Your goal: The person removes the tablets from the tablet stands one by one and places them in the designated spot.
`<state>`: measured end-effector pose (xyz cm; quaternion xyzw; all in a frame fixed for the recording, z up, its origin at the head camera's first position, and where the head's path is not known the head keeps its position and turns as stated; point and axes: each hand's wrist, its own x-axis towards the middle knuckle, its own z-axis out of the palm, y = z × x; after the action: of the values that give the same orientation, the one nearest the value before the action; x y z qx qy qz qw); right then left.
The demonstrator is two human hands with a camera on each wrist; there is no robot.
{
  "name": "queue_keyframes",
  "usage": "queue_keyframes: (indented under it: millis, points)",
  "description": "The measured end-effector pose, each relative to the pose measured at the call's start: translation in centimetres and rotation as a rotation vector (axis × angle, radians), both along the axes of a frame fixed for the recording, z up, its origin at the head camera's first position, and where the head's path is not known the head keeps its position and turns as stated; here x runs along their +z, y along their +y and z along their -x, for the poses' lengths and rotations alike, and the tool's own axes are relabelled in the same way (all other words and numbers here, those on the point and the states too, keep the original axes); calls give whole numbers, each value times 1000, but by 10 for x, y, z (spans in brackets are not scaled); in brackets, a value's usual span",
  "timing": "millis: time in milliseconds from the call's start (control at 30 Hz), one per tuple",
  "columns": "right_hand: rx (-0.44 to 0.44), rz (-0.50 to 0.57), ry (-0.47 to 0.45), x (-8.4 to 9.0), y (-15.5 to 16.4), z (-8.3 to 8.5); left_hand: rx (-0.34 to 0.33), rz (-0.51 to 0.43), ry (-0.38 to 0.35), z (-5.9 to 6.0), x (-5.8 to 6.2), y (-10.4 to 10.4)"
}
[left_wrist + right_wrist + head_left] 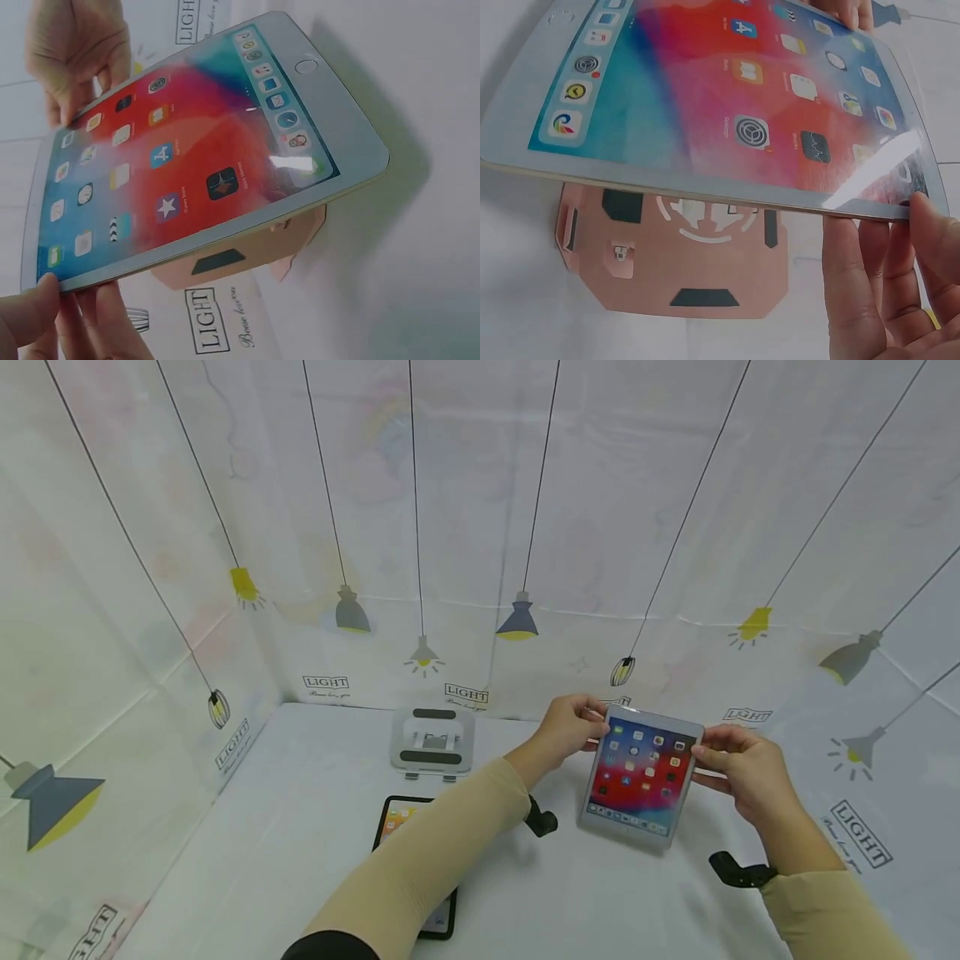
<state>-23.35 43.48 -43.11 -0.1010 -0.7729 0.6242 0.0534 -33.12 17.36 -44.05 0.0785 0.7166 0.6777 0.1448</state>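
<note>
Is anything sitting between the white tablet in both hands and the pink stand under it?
Nothing visible. The white tablet, held by the left hand and right hand, hangs tilted above the pink stand. Both wrist views show only open air between them. The dark tablet and grey stand lie off to the left.

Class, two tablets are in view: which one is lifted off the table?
The white-framed tablet, which both hands hold by its edges above the pink stand. The black-framed tablet lies flat under the left forearm.

"LIGHT" on the backdrop cloth (480,527)
</note>
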Motion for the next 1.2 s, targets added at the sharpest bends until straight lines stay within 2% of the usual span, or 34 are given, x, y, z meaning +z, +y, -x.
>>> queue_keyframes:
  millis: [267, 500, 733, 967, 1200]
  points:
    - [31, 31, -10, -6, -1, -4, -6, -3, -18, -2, -13, 0]
    - [17, -55, -68, -14, -1, -9, 14, 3, -64, -10, -21, 2]
    - [25, 11, -100, -20, 0, -11, 22, 11, -76, -16, -26, 1]
    - [18, 7, -149, -26, -1, -13, 20, 30, -106, -20, -33, -2]
    - [26, 4, -182, -32, -3, -15, 12, -16, -136, -23, -42, -4]
